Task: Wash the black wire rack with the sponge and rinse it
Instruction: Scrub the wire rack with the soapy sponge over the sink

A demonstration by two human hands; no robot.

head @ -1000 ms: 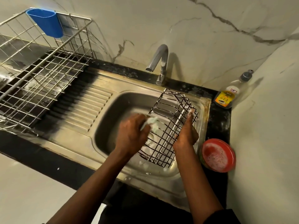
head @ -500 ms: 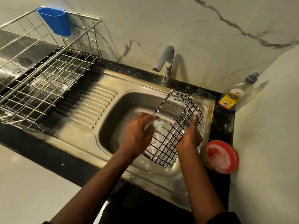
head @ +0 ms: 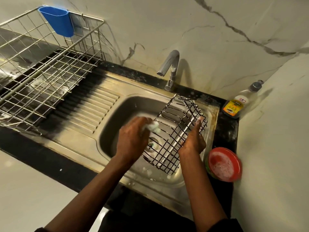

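The black wire rack (head: pixel 177 124) stands tilted in the steel sink (head: pixel 127 104), its soapy wires rising toward the right rim. My left hand (head: pixel 133 139) grips a pale, foamy sponge (head: pixel 154 127) and presses it against the rack's left side. My right hand (head: pixel 194 139) holds the rack's right edge, thumb stretched up along the wires and tipped with foam. The fingers of that hand are hidden behind the rack.
The tap (head: pixel 168 71) stands behind the sink, with no water running. A red bowl of suds (head: pixel 224 164) sits on the black counter at the right, a soap bottle (head: pixel 237 104) in the corner. A steel dish rack (head: pixel 41 77) with a blue cup (head: pixel 57 20) fills the left.
My left hand with the sponge has shifted slightly along the rack's left side. The right hand keeps its hold on the rack. The camera has moved a little.
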